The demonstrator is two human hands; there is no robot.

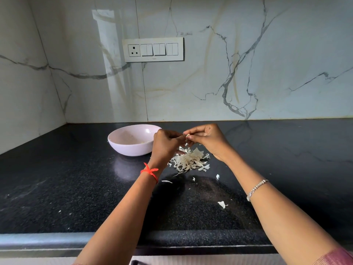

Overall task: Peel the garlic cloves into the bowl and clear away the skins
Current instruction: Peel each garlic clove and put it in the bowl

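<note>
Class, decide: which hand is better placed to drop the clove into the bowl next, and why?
Left. Both pinch the clove; the left hand is beside the bowl, the right hand farther away.

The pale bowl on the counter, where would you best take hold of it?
Probably take the bowl by its left rim, coming from the left, thumb inside, fingers under the wall. It stands upright and open, and its rim is thin and bare there. The left hand and the pile of skins crowd its right side.

A home kitchen: a black granite desk (76, 188), a marble-veined wall (210, 73) and a switchboard with socket (152, 49).
</note>
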